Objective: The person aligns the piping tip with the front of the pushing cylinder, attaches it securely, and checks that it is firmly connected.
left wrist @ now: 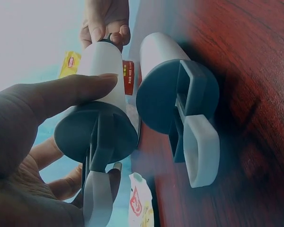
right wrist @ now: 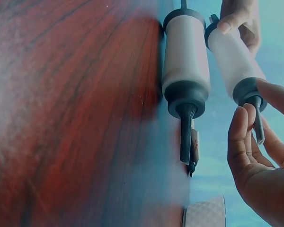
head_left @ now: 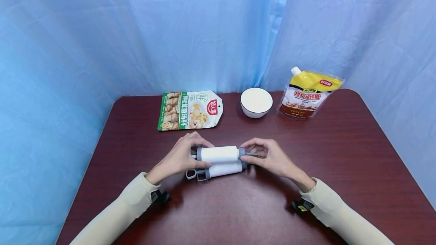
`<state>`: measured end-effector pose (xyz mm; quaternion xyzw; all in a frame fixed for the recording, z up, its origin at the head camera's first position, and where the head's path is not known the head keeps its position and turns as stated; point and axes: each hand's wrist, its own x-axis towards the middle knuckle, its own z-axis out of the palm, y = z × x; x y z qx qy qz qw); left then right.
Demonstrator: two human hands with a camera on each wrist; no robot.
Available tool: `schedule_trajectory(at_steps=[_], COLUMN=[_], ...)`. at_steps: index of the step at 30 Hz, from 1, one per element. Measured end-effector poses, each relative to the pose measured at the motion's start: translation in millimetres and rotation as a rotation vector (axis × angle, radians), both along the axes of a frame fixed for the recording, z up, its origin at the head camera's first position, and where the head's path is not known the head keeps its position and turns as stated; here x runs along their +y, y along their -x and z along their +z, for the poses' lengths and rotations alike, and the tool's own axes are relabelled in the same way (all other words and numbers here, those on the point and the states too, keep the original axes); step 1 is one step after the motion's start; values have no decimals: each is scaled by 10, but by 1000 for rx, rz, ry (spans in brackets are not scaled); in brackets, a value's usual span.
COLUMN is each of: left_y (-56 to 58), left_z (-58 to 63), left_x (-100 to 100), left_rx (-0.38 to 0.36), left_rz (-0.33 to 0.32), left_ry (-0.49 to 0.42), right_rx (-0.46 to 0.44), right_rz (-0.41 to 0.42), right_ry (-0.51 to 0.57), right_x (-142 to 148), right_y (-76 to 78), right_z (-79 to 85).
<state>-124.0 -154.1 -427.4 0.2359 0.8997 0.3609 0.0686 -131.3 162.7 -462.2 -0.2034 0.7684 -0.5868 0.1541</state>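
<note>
My left hand [head_left: 181,155] holds the ring-handle end of a large white syringe [head_left: 219,154], thumb on one side and fingers on the other. The grey ring handle [left wrist: 98,196] sticks out past that hand in the left wrist view. At the opposite end, my right hand [head_left: 275,157] pinches the syringe's grey nozzle cap [right wrist: 246,89]; the thin nozzle [right wrist: 259,124] points out between its fingers. A second, matching syringe [head_left: 225,169] lies on the table just in front of the held one, its ring handle [head_left: 190,174] to the left.
Behind the hands on the dark red table [head_left: 231,214] lies a green and white food packet [head_left: 190,110]. A bowl [head_left: 256,103] with white contents stands right of it. Farther right stands a yellow and brown spouted pouch [head_left: 306,93]. Blue curtains [head_left: 204,33] hang behind the table.
</note>
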Motion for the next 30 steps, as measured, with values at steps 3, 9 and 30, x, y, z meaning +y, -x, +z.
schedule_trajectory(at_steps=[3, 9, 30], left_y=[-2, -4, -74], left_z=[7, 22, 27], left_x=[2, 7, 75], left_rx=[-4, -11, 35], left_rz=[-3, -5, 35], left_ry=[-2, -19, -7], right_rx=[0, 0, 35], right_rz=[3, 12, 18], right_ry=[12, 27, -36], right_x=[2, 18, 4], right_y=[-1, -2, 3], right_z=[-6, -14, -15])
